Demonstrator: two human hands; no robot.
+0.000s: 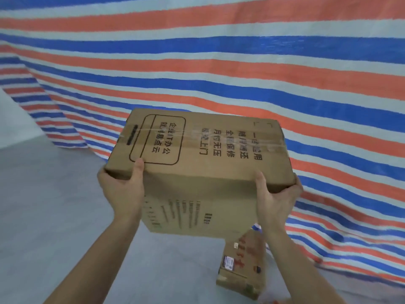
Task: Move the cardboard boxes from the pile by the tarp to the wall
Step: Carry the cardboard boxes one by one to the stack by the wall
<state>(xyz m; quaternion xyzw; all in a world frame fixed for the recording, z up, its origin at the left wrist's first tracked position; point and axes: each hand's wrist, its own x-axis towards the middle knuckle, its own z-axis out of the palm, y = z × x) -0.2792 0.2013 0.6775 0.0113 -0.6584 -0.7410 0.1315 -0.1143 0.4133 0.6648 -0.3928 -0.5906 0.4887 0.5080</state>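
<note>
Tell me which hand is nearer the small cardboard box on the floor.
Right. The right hand grips the carried box's right corner, above the small box; the left hand grips the opposite corner, farther off to the left.

Single head view, looking forward and down, close over raised forearms, facing striped tarp (219, 51).

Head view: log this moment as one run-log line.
held: large brown printed cardboard box, off grey floor | left grip: holds near-left corner | right grip: holds near-right corner | below: smaller brown cardboard box on floor
</note>
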